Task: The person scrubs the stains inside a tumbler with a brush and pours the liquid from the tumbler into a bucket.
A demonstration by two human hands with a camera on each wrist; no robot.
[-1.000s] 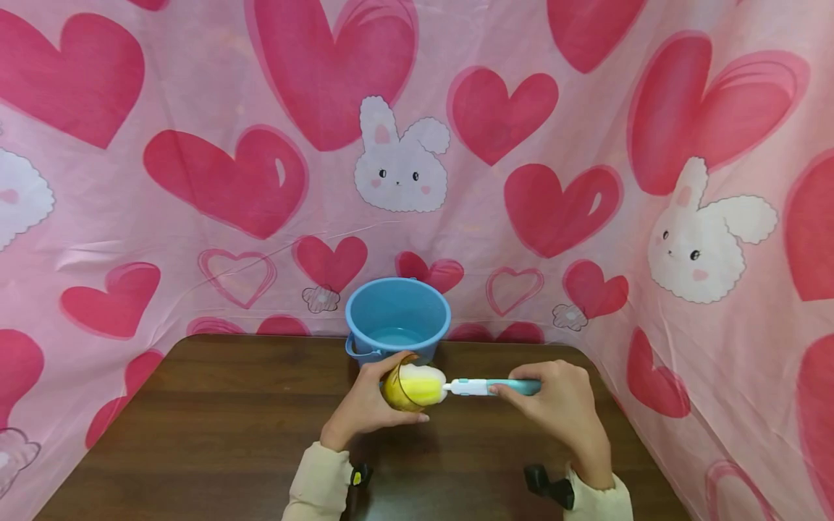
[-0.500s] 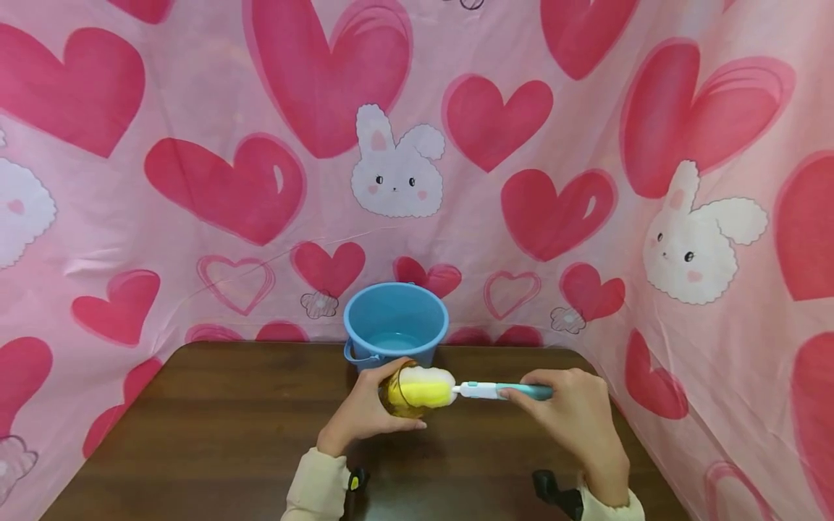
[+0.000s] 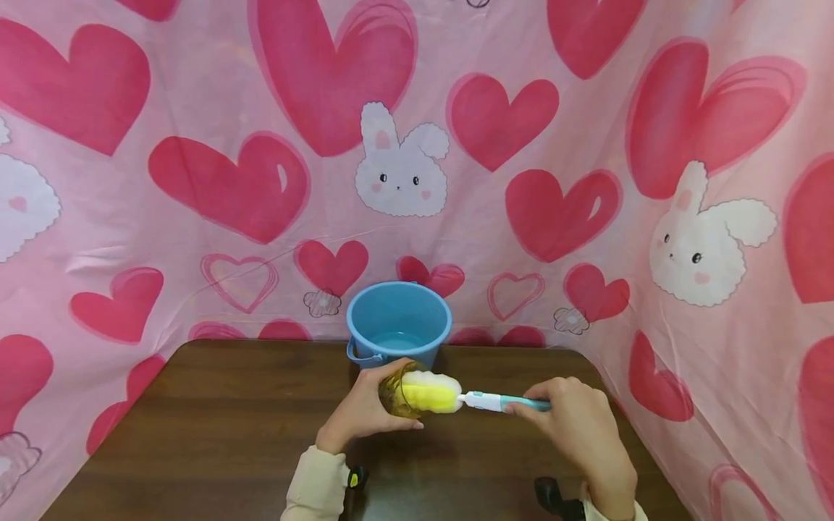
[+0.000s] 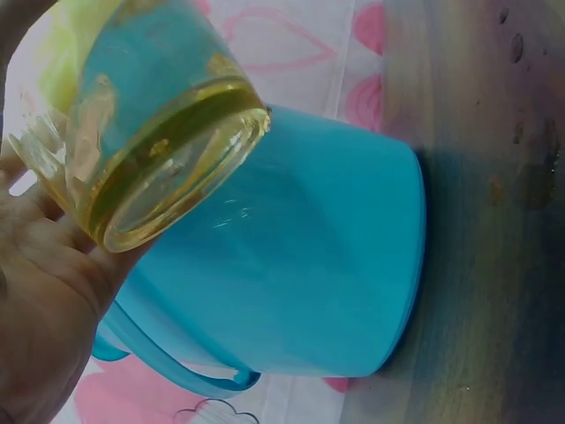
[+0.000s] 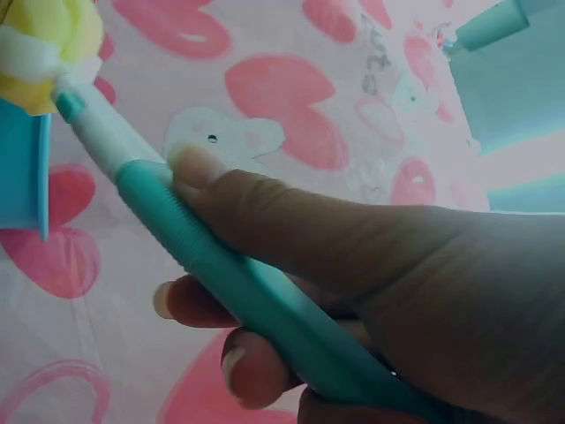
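Note:
Tipped on its side, an amber glass (image 4: 150,150) is gripped by my left hand (image 3: 365,407), thumb and fingers on opposite sides of it. Its mouth faces right in the head view. A sponge brush (image 3: 433,393) with a yellow and white head reaches partly into that mouth. My right hand (image 3: 580,420) holds the brush by its teal and white handle (image 5: 212,238), thumb along the top and fingers curled beneath. Just behind the glass stands a blue bucket (image 3: 399,318) with some water at the bottom.
The brown wooden table (image 3: 247,412) runs under both hands, and wet drops (image 4: 518,49) show on it in the left wrist view. A pink cloth (image 3: 482,217) with hearts and rabbits hangs behind and at the sides. The bucket's handle (image 3: 363,356) hangs at its front left.
My right hand has moved rightward and slightly down, drawing the brush head further out of the glass. The left hand and the glass have barely moved.

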